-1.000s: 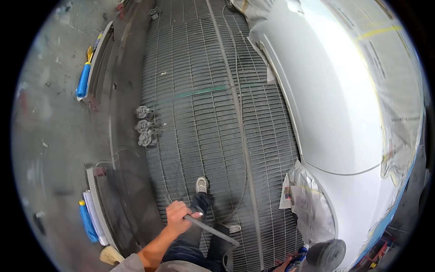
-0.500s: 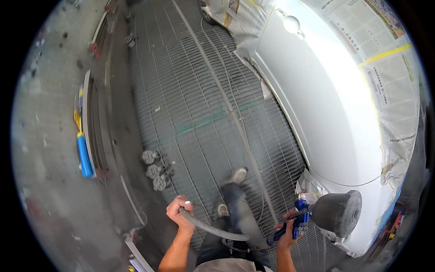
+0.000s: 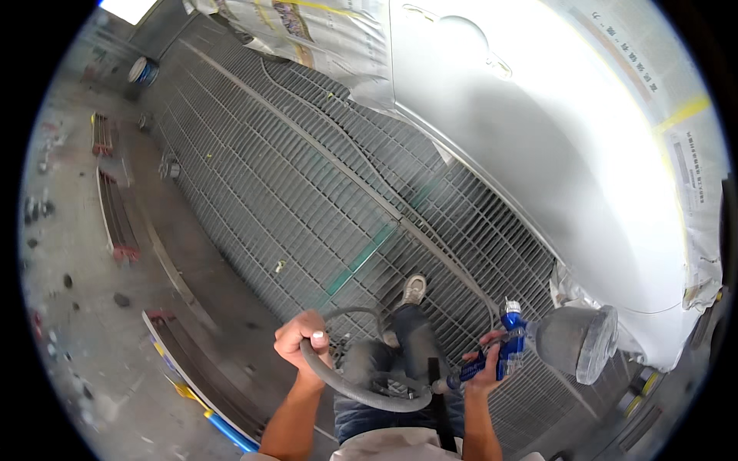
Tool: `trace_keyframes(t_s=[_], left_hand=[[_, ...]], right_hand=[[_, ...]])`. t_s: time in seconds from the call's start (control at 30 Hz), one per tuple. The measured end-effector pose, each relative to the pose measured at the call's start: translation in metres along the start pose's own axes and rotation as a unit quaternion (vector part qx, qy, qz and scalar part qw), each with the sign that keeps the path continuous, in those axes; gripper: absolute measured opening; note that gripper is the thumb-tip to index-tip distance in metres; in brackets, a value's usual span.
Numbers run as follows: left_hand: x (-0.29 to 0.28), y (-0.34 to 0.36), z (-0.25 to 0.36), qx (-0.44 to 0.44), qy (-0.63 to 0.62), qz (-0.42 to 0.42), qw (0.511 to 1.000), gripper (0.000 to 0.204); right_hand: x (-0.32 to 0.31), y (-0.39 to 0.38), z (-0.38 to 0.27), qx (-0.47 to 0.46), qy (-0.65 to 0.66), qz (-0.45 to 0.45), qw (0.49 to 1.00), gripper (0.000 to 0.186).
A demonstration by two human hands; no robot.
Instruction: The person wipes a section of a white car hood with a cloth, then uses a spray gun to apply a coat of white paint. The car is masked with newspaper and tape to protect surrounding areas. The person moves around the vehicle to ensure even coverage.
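Note:
My left hand [image 3: 301, 339] is closed around a grey air hose [image 3: 350, 393], which bends in a loop in front of my waist toward the spray gun. My right hand [image 3: 483, 370] grips the blue spray gun [image 3: 510, 344] by its handle. A dusty grey paint cup [image 3: 567, 343] is attached to the gun and tips out to the right. Beyond it stands a glossy white car panel [image 3: 530, 146] with a door handle. The gun is a short way from the panel's lower end; whether the trigger is pressed, I cannot tell.
Masking newspaper [image 3: 330, 46] and yellow tape [image 3: 684, 114] border the panel. Underfoot is a metal floor grating [image 3: 307, 200], with a cable [image 3: 346, 131] along it. Metal racks [image 3: 115, 211] line the left wall, one near a blue-handled tool [image 3: 231, 432]. A bucket [image 3: 143, 71] stands far left.
The view has turned to the right, and the car panel sits higher and larger. Both hands keep their hold on hose and spray gun. The cup is seen more from its side.

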State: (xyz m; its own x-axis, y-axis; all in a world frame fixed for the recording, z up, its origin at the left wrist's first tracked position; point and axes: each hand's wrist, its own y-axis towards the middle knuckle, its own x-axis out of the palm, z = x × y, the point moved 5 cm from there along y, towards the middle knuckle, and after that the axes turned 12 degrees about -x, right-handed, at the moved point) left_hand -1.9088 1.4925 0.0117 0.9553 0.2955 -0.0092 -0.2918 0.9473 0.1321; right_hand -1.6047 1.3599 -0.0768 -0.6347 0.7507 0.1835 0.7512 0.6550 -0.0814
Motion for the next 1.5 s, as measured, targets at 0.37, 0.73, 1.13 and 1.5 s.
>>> trace_keyframes(t_s=[0.37, 0.73, 1.13, 1.5], left_hand=[[-0.066, 0.268, -0.045, 0.144, 0.145, -0.116, 0.972, 0.050], [-0.206, 0.481, -0.191, -0.080, 0.317, -0.185, 0.927, 0.045], [-0.268, 0.478, -0.243, -0.128, 0.316, -0.205, 0.917, 0.044], [-0.276, 0.498, -0.228, -0.125, 0.311, -0.200, 0.921, 0.049]], right_hand=[[0.155, -0.006, 0.039, -0.053, 0.000, 0.179, 0.982, 0.043], [0.338, -0.054, 0.200, -0.063, 0.092, 0.329, 0.938, 0.050], [0.342, -0.001, 0.262, -0.154, 0.039, 0.528, 0.834, 0.014], [0.443, 0.021, 0.277, -0.025, 0.234, 0.212, 0.949, 0.030]])
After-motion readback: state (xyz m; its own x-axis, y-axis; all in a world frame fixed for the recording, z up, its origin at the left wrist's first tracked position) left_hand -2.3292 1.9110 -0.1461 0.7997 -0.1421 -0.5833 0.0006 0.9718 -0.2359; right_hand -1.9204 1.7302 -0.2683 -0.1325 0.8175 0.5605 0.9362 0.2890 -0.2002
